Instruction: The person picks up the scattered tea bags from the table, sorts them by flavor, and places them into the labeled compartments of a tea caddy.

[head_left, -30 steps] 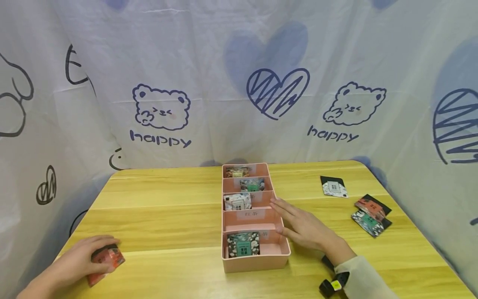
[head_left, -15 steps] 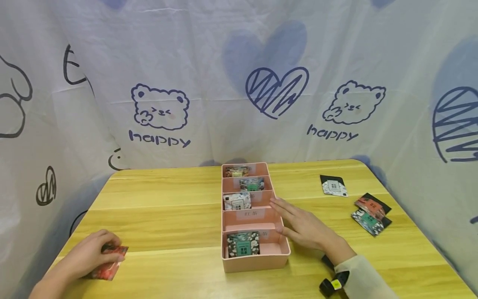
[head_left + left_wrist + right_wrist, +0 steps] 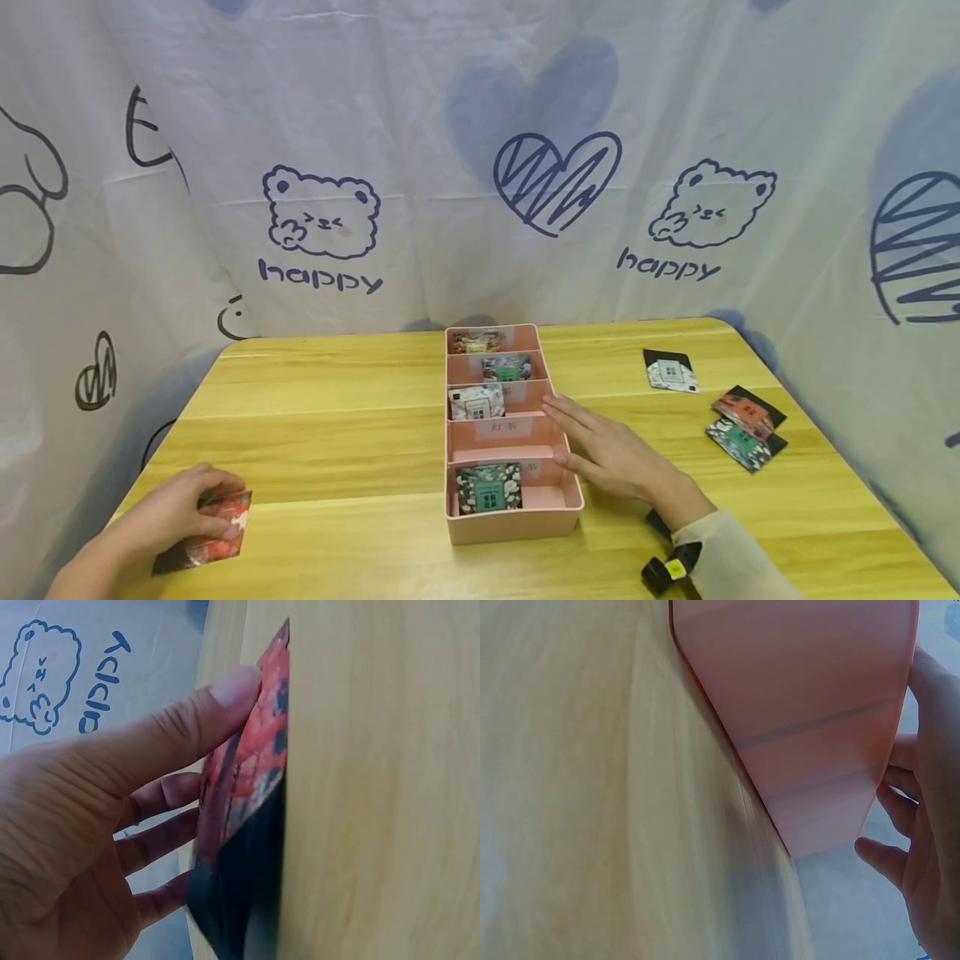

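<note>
My left hand [image 3: 167, 510] pinches a red-and-black tea sachet [image 3: 222, 548] at the left front of the table. Seen from the left wrist, the thumb lies on the red face of this sachet [image 3: 266, 731], with the other fingers behind it. The fingertips of my right hand [image 3: 615, 450] touch the right rim of a pink divided box [image 3: 513, 528], its fingers extended. Within the box's front compartment lies a green-and-black floral sachet [image 3: 489, 493]. The compartment behind it shows only a paper label [image 3: 504, 428]. Farther back are a white sachet [image 3: 478, 403], a green-labelled sachet [image 3: 507, 368] and a brownish one [image 3: 476, 342].
Right of the box, a black-and-white sachet [image 3: 671, 373] lies flat on the wooden table [image 3: 330, 433]. Nearby, a red sachet [image 3: 746, 414] overlaps a green floral one [image 3: 738, 446]. A printed curtain [image 3: 442, 208] hangs behind the table. A black device [image 3: 667, 575] is at my right wrist.
My left hand has shifted slightly and turned the red sachet, so its black end now shows below the hand. The right hand and the box have stayed in place.
</note>
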The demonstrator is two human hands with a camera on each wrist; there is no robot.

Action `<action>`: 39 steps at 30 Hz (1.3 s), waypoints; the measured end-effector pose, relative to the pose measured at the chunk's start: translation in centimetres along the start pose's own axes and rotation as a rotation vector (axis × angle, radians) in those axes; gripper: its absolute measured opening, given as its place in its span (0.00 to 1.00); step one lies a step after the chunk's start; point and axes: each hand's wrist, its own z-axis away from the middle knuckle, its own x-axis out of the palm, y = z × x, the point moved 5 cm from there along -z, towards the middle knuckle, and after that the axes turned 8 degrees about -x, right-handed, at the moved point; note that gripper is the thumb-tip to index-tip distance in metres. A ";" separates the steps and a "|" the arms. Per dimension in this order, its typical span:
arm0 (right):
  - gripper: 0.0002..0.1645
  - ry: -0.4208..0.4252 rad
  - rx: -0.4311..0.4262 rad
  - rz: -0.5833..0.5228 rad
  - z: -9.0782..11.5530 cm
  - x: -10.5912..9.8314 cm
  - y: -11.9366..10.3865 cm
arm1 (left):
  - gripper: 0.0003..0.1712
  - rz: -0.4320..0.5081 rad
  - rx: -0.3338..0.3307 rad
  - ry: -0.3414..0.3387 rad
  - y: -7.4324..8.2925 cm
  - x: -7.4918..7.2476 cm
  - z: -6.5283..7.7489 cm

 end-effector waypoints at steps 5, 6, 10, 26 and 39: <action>0.40 -0.001 -0.003 0.000 0.0 0.0 0.0 | 0.31 0.035 -0.059 -0.022 0.5 -0.2 -0.3; 0.40 -0.001 -0.003 0.001 0.0 0.0 0.0 | 0.30 0.045 -0.061 -0.022 0.7 -0.3 -0.3; 0.40 0.002 -0.006 0.006 0.0 0.0 0.1 | 0.25 0.051 -0.047 -0.006 1.9 -1.1 0.1; 0.40 -0.004 -0.006 0.017 -0.1 0.0 0.0 | 0.23 -0.085 0.142 0.283 7.1 -3.5 0.8; 0.40 -0.005 0.001 0.005 0.0 0.0 0.0 | 0.15 -0.091 0.239 0.376 10.9 -4.7 0.2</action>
